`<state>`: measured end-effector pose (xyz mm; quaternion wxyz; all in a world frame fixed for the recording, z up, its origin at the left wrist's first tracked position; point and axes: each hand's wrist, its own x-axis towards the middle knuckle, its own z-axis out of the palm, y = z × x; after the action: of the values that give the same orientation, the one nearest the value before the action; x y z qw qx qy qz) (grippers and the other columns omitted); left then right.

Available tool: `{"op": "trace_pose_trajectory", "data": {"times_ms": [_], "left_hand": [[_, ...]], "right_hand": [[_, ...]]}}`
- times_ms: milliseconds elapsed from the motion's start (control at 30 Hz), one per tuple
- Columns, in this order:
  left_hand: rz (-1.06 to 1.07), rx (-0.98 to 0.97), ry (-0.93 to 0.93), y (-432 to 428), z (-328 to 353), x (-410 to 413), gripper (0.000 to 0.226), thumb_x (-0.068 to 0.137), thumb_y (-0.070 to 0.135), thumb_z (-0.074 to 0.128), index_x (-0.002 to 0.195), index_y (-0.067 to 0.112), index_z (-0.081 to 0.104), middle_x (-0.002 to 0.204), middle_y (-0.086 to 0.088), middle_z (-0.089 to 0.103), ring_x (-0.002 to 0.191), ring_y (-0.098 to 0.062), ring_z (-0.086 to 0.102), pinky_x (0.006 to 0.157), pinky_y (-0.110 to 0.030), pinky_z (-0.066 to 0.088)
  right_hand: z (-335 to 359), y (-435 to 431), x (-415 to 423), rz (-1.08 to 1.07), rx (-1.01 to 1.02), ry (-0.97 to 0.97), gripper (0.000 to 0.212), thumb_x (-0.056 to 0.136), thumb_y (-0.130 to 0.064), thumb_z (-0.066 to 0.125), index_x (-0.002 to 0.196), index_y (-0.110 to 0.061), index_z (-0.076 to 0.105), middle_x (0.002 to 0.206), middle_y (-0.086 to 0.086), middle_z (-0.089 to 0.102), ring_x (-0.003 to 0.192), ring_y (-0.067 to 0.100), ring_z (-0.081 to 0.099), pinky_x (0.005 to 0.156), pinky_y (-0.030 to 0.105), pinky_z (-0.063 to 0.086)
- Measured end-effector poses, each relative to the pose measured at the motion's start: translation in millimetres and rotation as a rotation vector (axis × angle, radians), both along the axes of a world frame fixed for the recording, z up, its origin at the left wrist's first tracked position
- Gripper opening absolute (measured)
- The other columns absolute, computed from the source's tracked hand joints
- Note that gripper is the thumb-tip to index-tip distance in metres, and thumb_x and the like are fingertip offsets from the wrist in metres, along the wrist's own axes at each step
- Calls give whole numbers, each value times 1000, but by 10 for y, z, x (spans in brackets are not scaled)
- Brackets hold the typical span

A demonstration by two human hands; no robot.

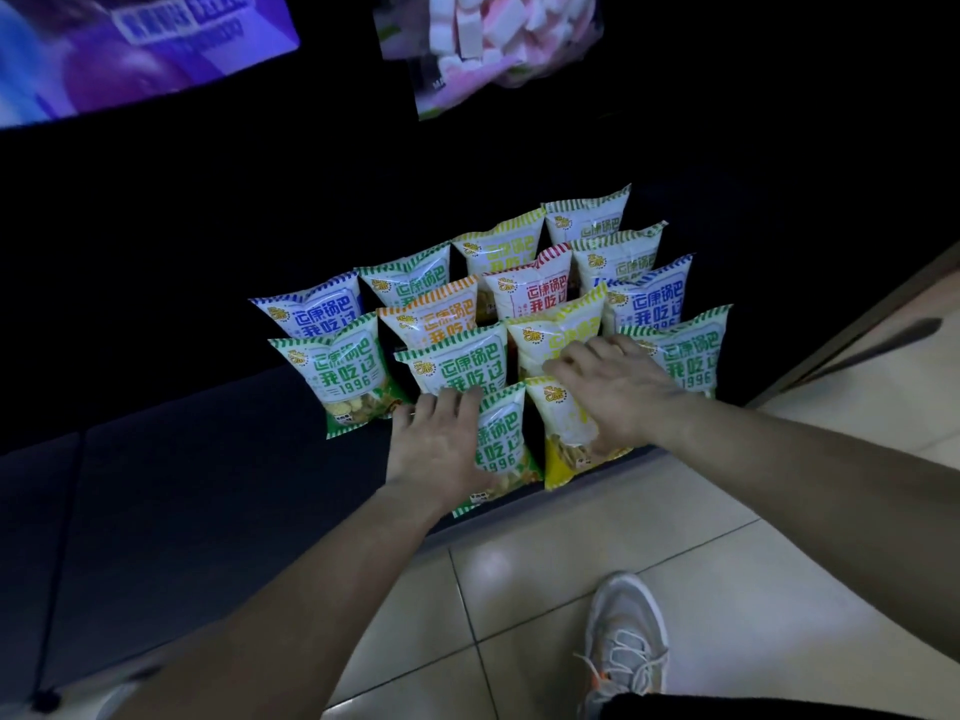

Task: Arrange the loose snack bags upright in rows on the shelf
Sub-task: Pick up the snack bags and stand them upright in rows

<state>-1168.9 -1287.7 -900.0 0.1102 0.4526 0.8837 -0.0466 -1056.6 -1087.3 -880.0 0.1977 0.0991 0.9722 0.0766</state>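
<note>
Several white snack bags with green, blue, orange, red and yellow trim stand upright in rows on a low dark shelf. My left hand lies flat against the left side of the front green bag, fingers spread over its top edge. My right hand rests palm down on the top of the front yellow bag, fingers spread and reaching toward the yellow bag behind. Neither hand has a closed grip on a bag. A green bag stands at the left end of the second row.
A bag of pink and white marshmallows hangs above the shelf. A lit screen glows at the upper left. Pale floor tiles run along the shelf's front edge, with my grey sneaker on them.
</note>
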Motion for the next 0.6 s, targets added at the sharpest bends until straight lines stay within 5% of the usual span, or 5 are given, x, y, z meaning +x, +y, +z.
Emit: {"op": "trace_pose_trajectory", "data": {"times_ms": [333, 467, 600], "left_hand": [[-54, 134, 136, 115, -189, -45, 92, 71, 66, 71, 145, 28, 31, 138, 2, 44, 126, -26, 40, 104, -44, 29], [-58, 113, 131, 144, -188, -41, 95, 72, 66, 70, 146, 27, 26, 139, 1, 41, 126, -26, 38, 106, -46, 28], [-75, 90, 133, 109, -158, 0, 102, 73, 68, 68, 150, 24, 17, 144, -1, 35, 129, -27, 34, 109, -47, 25]], "right_hand": [[-195, 119, 43, -30, 113, 95, 94, 62, -50, 83, 135, -22, 31, 130, 8, 42, 120, 31, 46, 104, 49, 33], [-239, 104, 40, -38, 107, 111, 92, 63, -36, 83, 134, -21, 26, 129, 9, 41, 120, 31, 44, 108, 49, 30], [-211, 110, 48, -45, 62, 100, 101, 63, -42, 83, 141, -23, 23, 132, 8, 37, 126, 30, 40, 116, 52, 20]]}}
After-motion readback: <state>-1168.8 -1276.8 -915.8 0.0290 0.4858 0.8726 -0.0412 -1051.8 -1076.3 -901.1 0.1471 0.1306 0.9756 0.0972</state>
